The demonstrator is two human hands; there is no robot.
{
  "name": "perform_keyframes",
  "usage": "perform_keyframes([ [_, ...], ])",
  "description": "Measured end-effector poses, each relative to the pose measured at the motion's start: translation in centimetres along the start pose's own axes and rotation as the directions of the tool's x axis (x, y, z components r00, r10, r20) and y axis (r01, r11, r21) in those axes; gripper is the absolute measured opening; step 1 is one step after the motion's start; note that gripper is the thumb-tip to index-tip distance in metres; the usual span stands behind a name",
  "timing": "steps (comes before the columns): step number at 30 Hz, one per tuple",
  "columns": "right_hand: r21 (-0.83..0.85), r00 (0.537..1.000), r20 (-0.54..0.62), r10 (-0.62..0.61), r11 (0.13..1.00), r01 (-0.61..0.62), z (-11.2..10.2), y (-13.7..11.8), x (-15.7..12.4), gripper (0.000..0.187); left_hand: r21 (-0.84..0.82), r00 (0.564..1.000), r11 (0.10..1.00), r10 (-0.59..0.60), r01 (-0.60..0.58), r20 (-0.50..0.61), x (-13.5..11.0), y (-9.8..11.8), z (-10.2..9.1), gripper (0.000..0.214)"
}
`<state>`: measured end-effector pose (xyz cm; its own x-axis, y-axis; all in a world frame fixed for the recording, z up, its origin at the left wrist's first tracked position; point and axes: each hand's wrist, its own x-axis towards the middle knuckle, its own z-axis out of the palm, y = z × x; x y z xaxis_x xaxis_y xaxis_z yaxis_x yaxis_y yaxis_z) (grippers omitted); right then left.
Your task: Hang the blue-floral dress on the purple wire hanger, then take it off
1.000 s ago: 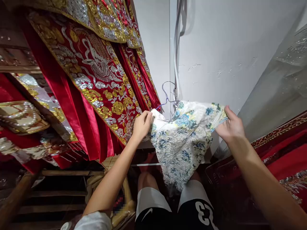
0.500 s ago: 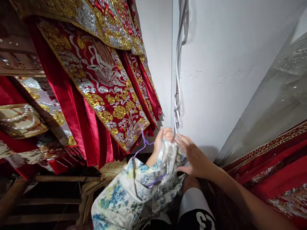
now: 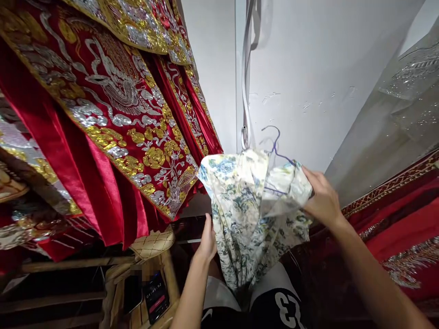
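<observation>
A white blouse-like garment (image 3: 240,196) with a blue, green and yellow floral print hangs spread out before my knees, its full cut unclear. A purple wire hanger (image 3: 283,156) sits in its right part, with the hook above the cloth. My right hand (image 3: 322,196) is closed around the garment and hanger at that right end, with some fingers behind the cloth. Beside the garment's left edge is my left hand (image 3: 207,238), thumb stretched upward and no grip visible. Its other fingers are partly hidden by the fabric.
Red embroidered costumes (image 3: 137,128) hang at left. A white curled metal bar (image 3: 245,91) runs down the wall (image 3: 302,59). A phone (image 3: 156,294) lies on a wooden stool (image 3: 169,269) beside a quilted cream bag (image 3: 152,242). Red beaded fabric (image 3: 404,237) is at right.
The garment has risen and spread open, and the hanger has shifted to its right side. My left hand has come out of the cloth and moved down-left; my right hand has moved right.
</observation>
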<state>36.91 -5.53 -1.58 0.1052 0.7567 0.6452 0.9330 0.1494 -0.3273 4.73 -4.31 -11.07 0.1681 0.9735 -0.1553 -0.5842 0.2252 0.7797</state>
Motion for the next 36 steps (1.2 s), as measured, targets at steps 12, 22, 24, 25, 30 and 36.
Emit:
perform_keyframes([
  [12, 0.309, 0.942, 0.04, -0.333, 0.901, 0.305, 1.9, -4.4, 1.3, 0.069, 0.167, 0.988, 0.984, 0.088, -0.066, -0.128, -2.9, -6.0, -0.3, 0.082],
  [22, 0.889, 0.912, 0.022, 0.409, 0.409, -0.205, 6.8, -8.6, -7.9, 0.026, 0.277, 0.992, 0.955, 0.118, -0.102, -0.042, -2.6, -8.3, -0.6, 0.083],
  [24, 0.843, 0.855, 0.218, 0.47, 0.351, -0.408, 9.0, -9.0, -10.4, 0.034, 0.279, 0.992, 0.955, 0.118, -0.104, -0.036, -2.7, -8.3, -0.8, 0.082],
  [25, 0.808, 0.84, 0.327, 0.433, 0.334, -0.486, 10.0, -9.2, -11.4, 0.04, 0.274, 0.993, 0.957, 0.112, -0.099, -0.034, -2.7, -8.3, -0.9, 0.082],
  [30, 0.732, 0.852, 0.462, 0.246, 0.437, -0.523, 11.0, -9.6, -12.9, 0.048, 0.24, 0.996, 0.967, 0.089, -0.081, -0.021, -3.6, -7.8, -0.2, 0.082],
  [36, 0.685, 0.851, 0.488, 0.191, 0.52, -0.51, 9.8, -9.0, -12.3, 0.047, 0.319, 0.997, 0.944, 0.081, -0.082, 0.015, -4.4, -6.9, 0.7, 0.078],
])
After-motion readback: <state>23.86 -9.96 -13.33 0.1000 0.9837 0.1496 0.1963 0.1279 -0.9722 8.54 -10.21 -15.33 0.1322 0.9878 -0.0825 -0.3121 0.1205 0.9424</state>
